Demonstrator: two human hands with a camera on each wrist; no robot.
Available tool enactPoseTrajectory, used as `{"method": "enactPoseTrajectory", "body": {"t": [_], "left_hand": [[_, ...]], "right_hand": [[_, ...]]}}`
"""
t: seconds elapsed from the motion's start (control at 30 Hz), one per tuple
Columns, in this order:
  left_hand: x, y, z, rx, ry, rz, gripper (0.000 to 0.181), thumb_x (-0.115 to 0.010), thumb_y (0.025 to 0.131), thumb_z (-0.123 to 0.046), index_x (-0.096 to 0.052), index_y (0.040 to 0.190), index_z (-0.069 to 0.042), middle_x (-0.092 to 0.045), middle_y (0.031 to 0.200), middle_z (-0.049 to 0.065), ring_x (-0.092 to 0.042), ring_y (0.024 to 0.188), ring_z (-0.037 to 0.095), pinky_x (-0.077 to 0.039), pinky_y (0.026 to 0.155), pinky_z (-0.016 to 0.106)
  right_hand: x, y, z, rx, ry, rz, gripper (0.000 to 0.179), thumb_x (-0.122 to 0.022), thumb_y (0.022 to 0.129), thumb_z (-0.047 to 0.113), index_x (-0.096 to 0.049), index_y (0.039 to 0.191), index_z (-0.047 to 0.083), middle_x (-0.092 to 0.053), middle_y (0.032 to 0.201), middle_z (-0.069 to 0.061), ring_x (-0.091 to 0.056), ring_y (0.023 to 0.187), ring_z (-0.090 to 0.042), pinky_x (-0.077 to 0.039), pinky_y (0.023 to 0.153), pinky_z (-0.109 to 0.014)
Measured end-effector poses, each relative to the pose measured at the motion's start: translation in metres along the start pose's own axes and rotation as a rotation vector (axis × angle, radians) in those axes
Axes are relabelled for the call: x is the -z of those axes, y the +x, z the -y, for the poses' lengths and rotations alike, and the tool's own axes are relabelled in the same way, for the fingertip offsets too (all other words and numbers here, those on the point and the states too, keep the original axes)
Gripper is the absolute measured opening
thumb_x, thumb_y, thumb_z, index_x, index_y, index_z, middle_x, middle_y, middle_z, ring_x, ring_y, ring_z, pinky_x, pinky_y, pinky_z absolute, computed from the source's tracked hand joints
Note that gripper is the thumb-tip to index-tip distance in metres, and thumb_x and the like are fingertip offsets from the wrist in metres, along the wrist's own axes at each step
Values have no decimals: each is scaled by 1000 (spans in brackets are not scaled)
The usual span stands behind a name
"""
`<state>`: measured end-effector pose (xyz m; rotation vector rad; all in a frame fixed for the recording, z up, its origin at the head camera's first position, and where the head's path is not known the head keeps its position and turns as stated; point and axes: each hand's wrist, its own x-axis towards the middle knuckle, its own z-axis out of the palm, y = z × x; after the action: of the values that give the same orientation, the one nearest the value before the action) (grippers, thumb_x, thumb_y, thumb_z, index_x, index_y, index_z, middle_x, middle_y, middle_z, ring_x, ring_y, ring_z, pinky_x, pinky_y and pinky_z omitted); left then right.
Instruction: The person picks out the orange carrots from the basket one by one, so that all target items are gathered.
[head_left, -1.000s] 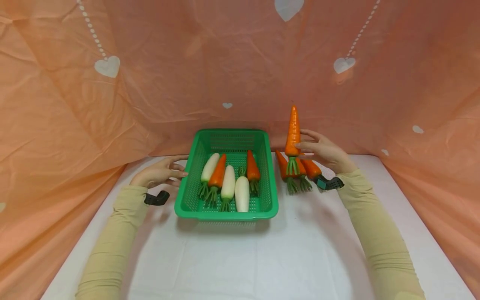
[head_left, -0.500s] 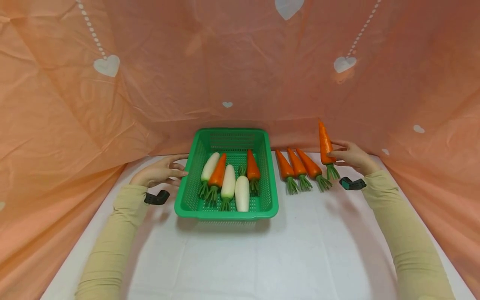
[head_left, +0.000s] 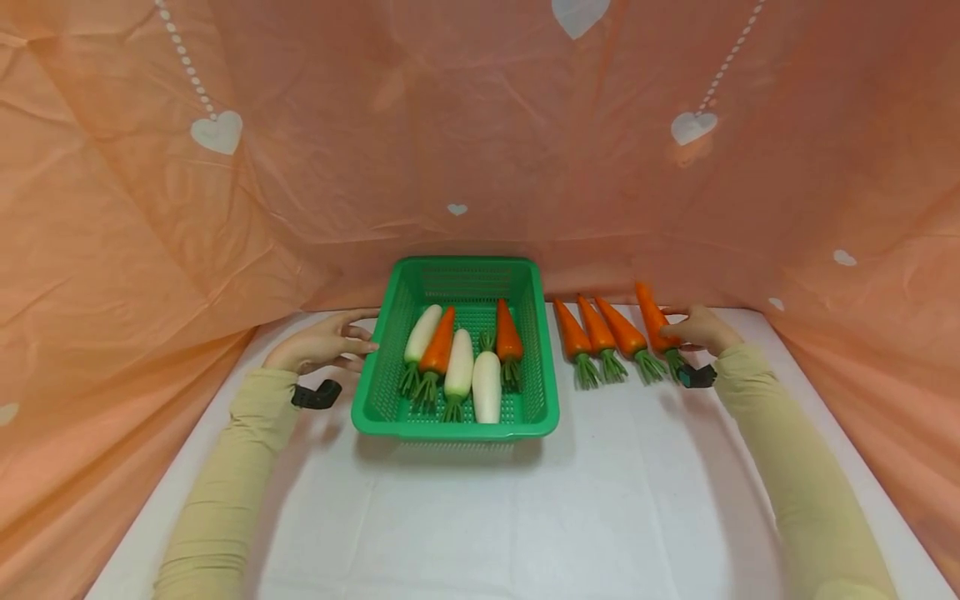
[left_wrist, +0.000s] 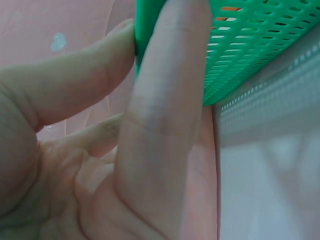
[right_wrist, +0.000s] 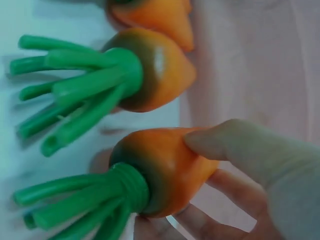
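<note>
The glossy orange carrot (head_left: 651, 314), a smooth, round-shouldered cone with tube-like green stalks, is sitting at the right end of the row, and the right hand (head_left: 701, 327) is pinching it between thumb and fingers; whether it's touching the white table (head_left: 480, 517) I'm not able to tell. Just to its left, three matching carrots (head_left: 597, 327) are lying side by side, tapering to points, their stalks fanning out. Next along, a green basket (head_left: 457, 431) is showing slotted walls and a rounded rim, cradling three creamy white radishes (head_left: 459, 362) and two more carrots (head_left: 438, 346). Over on its left side, the left hand (head_left: 318, 343) is resting loosely bent fingers, set apart, against the rim. Behind, a creased peach curtain (head_left: 480, 125) is hanging, pale hearts dotting it.
</note>
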<state>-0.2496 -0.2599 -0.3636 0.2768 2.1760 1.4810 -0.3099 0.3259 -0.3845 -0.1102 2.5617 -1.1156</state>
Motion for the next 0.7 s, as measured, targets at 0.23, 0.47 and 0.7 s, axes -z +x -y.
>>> {"method": "enactPoseTrajectory", "body": {"t": [0.23,0.47,0.7], "left_hand": [[-1,2,-1,4,-2,2,71,-56,96,-5,-15,154,-11,-46,112,20,-60,88,22,-55,79,43],[-1,1,-1,-20,-4,-1,71,-56,96,-5,-15,154,-11,-47,116,24,-64,91,25,-55,80,43],[-1,1,0,2,-4,-2,73,-58,96,-7,-15,154,-11,-46,113,21,-60,88,22,-55,80,43]], "right_hand": [[-5,5,-6,-52,21,2,63,-62,94,19,-33,141,-12,-54,82,-1,-50,65,-9,-52,66,-25],[-6,4,-7,-37,42,23,62,-61,95,24,-36,139,-12,-58,87,1,-54,67,-8,-52,72,-25],[-1,0,-5,-29,58,47,59,-49,101,30,-35,139,-13,-61,111,-18,-63,91,-21,-53,85,-36]]}}
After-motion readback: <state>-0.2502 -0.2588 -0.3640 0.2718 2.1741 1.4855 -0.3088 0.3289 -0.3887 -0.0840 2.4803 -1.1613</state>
